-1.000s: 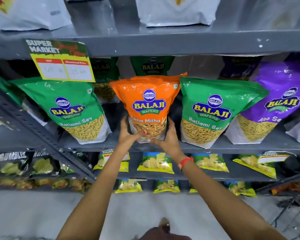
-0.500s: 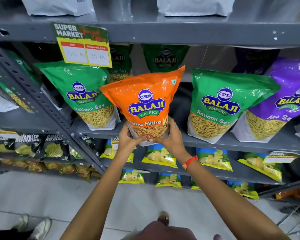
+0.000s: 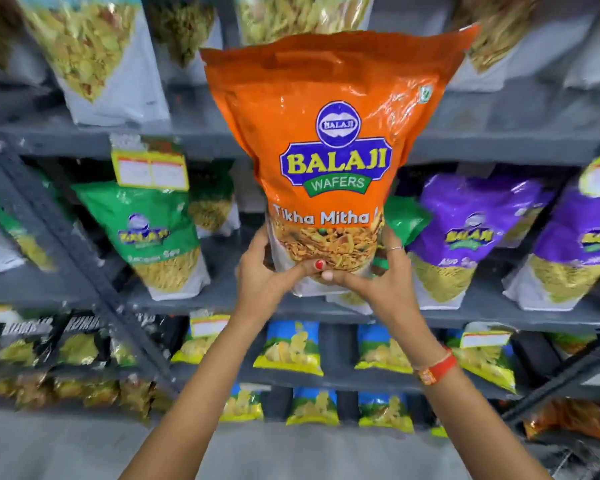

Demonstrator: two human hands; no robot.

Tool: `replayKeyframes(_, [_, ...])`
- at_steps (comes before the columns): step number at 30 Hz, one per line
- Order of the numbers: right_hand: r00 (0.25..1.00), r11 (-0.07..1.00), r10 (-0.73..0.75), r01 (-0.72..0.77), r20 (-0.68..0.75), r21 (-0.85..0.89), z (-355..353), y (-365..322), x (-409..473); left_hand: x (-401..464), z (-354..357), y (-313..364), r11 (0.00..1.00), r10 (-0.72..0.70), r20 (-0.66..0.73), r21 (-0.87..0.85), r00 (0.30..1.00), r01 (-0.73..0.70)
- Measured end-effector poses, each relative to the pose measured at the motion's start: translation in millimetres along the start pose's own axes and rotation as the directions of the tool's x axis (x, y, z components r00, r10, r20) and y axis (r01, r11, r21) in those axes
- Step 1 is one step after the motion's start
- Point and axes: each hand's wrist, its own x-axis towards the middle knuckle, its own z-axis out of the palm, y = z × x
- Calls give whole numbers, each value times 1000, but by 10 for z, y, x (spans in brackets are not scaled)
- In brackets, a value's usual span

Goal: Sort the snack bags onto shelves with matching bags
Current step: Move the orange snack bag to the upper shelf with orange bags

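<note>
An orange Balaji Tikha Mitha snack bag [image 3: 329,109] is held upright in the air in front of the grey shelves. My left hand [image 3: 264,275] grips its lower left corner and my right hand [image 3: 378,282] grips its lower right, thumbs meeting across the clear window at the bottom. Behind it on the middle shelf [image 3: 499,315] stand a green Ratlami Sev bag [image 3: 156,233] to the left, another green bag [image 3: 404,220] mostly hidden, and purple Aloo Sev bags [image 3: 471,230] to the right. The shelf above carries white-bottomed bags of mix [image 3: 94,57].
A yellow price tag [image 3: 149,168] hangs from the upper shelf edge. Lower shelves hold blue and yellow chip packets [image 3: 291,348] and black packets [image 3: 32,337] at the left. A diagonal grey brace [image 3: 77,265] crosses the left shelving. Grey floor lies below.
Both hands have lifted the orange bag off the middle shelf and up in front of the upper shelf. The view has tilted up, and the bag looks much nearer.
</note>
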Motion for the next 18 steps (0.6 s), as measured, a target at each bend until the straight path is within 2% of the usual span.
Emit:
replayKeyframes(4, [994,996,-87,86,-61,-11,-559,-320,263,233,432,541,988,152,77,12,985,-154])
replayKeyframes(5, [994,997,-74,73,-82,-9,-558,-319,268,218,424,604,989,133,85,48,988,-137])
replayKeyframes(7, [947,978,-210,200,-242,-66,-1181,-782,553,479,864,1330,960,275,97,21,957,-278])
replayKeyframes(9, [959,980,-198,189,-201,-63,-1267,-868,688,591,960,1402,955,291,141,15,946,-296])
replayKeyframes(12, [937,961,-278,269,-213,-70,-1503,-973,907,755,1200,1626,953,301,145,-24,943,-301])
replayKeyframes(14, [935,960,-276,259,-224,-103,-1669,-997,1113,910,1398,1748,963,269,155,-12,951,-270])
replayKeyframes(18, [947,972,-233,229,-223,-42,-1887,-859,1531,1199,1756,1831,968,245,165,16,955,-251])
